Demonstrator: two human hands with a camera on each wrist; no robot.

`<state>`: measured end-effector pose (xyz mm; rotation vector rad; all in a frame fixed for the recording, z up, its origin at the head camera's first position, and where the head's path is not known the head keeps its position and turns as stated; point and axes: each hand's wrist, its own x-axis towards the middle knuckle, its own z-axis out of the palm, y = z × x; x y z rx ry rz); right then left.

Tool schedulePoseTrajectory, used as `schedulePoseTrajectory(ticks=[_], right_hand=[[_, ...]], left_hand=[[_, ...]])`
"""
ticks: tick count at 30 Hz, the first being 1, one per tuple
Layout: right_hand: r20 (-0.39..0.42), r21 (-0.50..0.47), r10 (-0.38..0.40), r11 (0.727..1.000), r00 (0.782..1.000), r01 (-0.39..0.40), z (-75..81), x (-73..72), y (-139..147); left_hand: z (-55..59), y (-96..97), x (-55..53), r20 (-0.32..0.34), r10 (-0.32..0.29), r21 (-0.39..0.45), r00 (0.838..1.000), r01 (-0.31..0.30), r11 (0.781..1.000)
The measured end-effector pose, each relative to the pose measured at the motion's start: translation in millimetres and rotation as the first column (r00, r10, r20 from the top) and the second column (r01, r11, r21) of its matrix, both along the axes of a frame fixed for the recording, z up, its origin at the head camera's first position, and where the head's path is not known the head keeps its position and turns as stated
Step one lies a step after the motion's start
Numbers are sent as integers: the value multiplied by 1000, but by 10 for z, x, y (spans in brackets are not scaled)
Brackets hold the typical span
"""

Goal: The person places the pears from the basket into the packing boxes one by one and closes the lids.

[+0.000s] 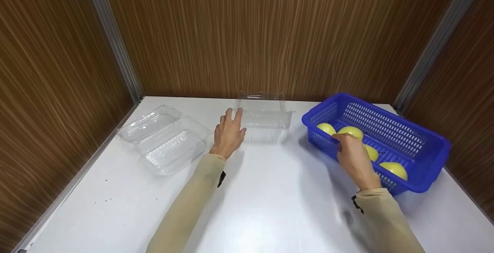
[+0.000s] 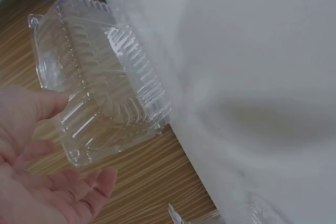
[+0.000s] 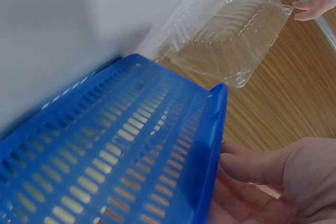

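A blue plastic basket point(image 1: 432, 164) with slotted walls stands at the right, holding several round yellow-green fruits point(image 1: 394, 170). My right hand point(image 1: 355, 160) is at the basket's near rim, beside the fruits. In the right wrist view its thumb point(image 3: 252, 165) lies close to the rim point(image 3: 218, 124), and the fingertips are hidden behind it. A clear plastic clamshell container point(image 1: 266, 119) stands at the back with its lid raised. Beside its left end is my left hand point(image 1: 229, 133), fingers spread and palm bare. In the left wrist view the thumb point(image 2: 52, 103) overlaps the container's edge.
Another clear clamshell container point(image 1: 173, 148) lies opened out at the left of the white table point(image 1: 262, 199). Wood-grain panels point(image 1: 285, 36) close in the back and both sides, with metal posts at the corners. Small dark specks dot the table's left part.
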<state>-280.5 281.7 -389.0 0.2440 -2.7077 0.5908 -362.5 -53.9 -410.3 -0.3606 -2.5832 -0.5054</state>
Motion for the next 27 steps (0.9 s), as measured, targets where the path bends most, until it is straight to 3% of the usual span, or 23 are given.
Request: schedulePoseTrajectory(ticks=[3,11,21,27], right_hand=[[7,-2,-6,1000,1000,6,21,8,56],[-3,0,-7,1000,1000,7,23,8,118],[-43,-31,-1,1000,999,0,-29,18,79],[-54,-25,19,999,998,-21,-100,75,44]], left_hand=[[6,4,-32,27,-12,2,1000,12,1000],[15,18,-92,177,4,18,984,-8,1000],[-112,-31,-43,177,-70,97,982,53,994],[-245,-101,48,209,-137,170,968,103,980]])
